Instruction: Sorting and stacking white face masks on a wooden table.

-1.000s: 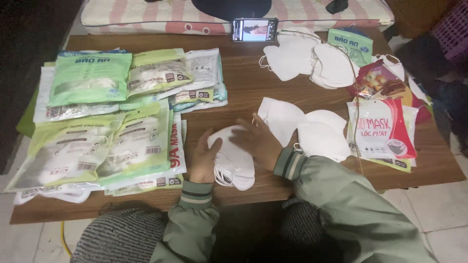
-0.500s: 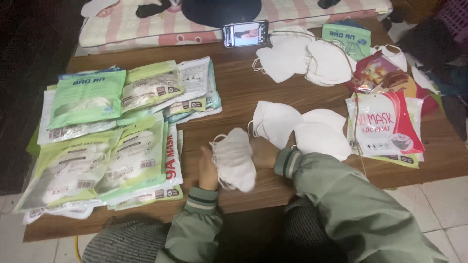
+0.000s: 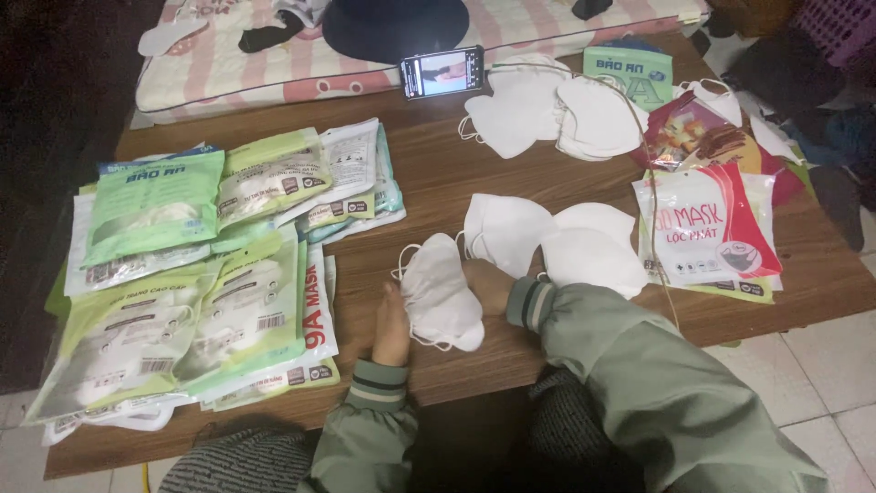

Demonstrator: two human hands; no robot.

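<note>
A small stack of white face masks [image 3: 441,292] stands on edge on the wooden table [image 3: 438,187], pressed between my two hands. My left hand [image 3: 392,324] holds its left side, fingers flat against it. My right hand [image 3: 490,283] grips the right side and is partly hidden behind the masks. Just right of them lie loose white masks [image 3: 547,242], flat on the table.
Green and white packaged masks [image 3: 196,274] cover the table's left half. Another heap of white masks [image 3: 557,114] and a phone [image 3: 443,71] sit at the far edge. Red and white packets [image 3: 707,224] lie at the right. A striped cushion [image 3: 274,55] lies behind.
The masks lay flat under my hands a second ago. I have gathered them and stood them on edge between both hands, slightly nearer the table's front.
</note>
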